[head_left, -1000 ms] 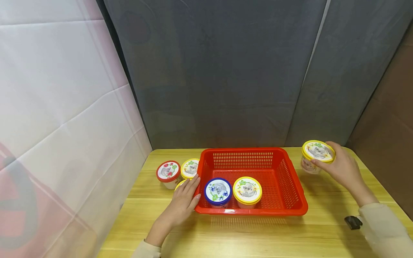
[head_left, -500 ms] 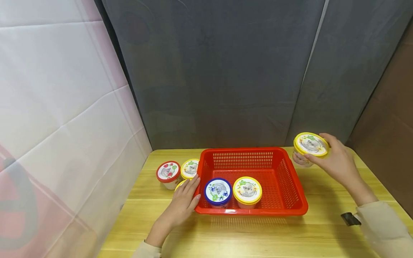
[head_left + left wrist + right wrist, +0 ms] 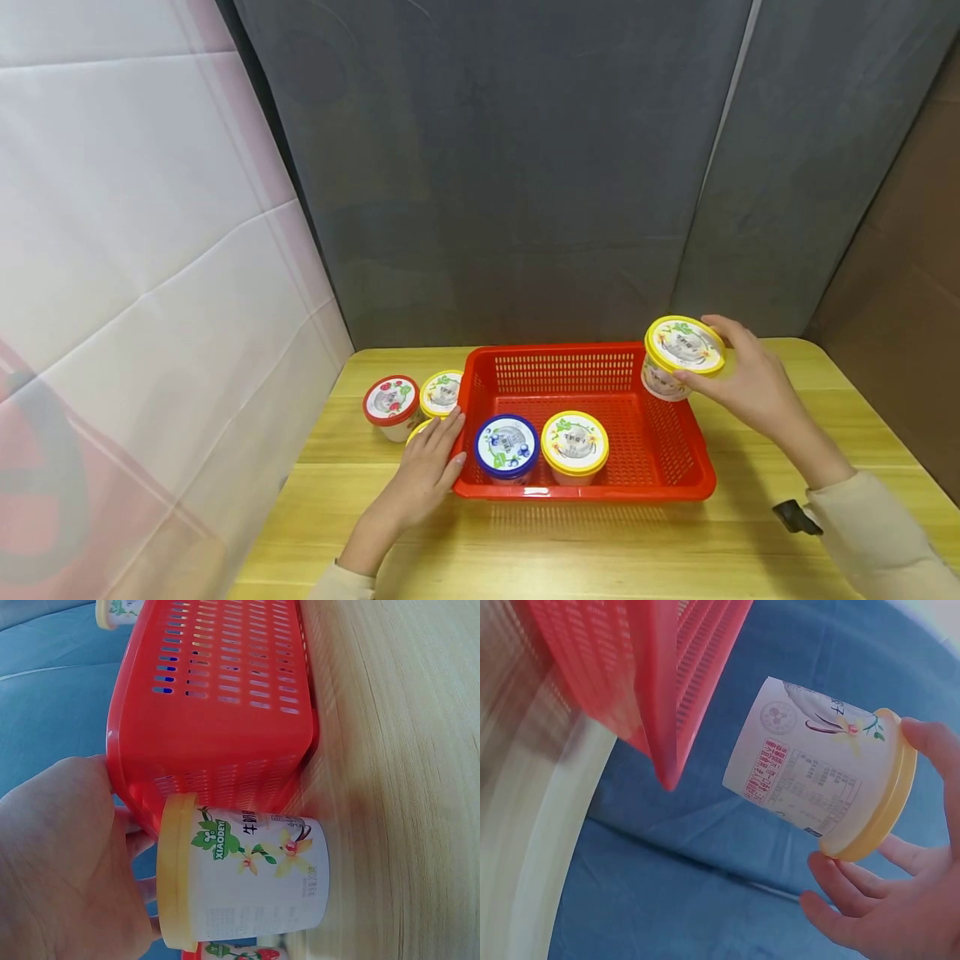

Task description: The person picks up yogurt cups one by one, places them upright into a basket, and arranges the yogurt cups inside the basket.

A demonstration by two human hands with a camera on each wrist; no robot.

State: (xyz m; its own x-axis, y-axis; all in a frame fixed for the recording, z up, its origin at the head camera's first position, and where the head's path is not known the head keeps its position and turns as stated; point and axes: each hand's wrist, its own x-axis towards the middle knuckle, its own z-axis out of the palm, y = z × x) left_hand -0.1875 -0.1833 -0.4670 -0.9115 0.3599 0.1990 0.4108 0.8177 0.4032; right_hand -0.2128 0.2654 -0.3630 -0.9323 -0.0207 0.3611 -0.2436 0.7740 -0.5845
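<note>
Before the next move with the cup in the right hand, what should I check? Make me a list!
1. Right hand pinching the held cup by its lid: ok.
2. Held cup apart from the basket: ok, the right wrist view shows a gap.
3. Left hand on the basket's rim: ok.
4. Room inside: ok, bare floor shows right of the blue-lidded cup and the yellow-lidded cup.
5. Held cup's lid pressed on tight: cannot tell.
6. Held cup set down: not ok, it's in the air.
</note>
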